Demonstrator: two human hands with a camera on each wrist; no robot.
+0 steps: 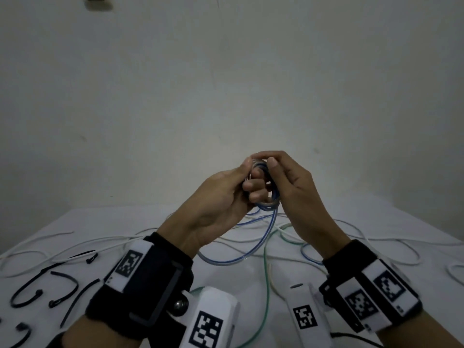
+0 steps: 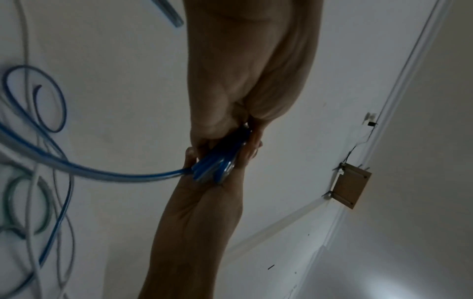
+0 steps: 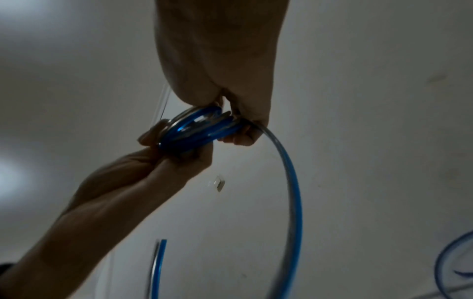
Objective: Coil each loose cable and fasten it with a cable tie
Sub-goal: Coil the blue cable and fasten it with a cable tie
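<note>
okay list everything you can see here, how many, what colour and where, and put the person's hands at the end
Translucent blue cable: one, blue, partly coiled between both hands, the rest trailing onto the table.
Thin green cable: one, pale green, loose on the table between the wrists.
Thin white cables: several, exact count unclear, white, spread loose across the table.
Black plastic cable ties: about seven, black, loose on the table's near left.
White-covered table: one, white, under everything.
Left hand: grips the coil.
Right hand: pinches the coil's top.
Wrist-mounted cameras: two, black straps, white marker tags.
</note>
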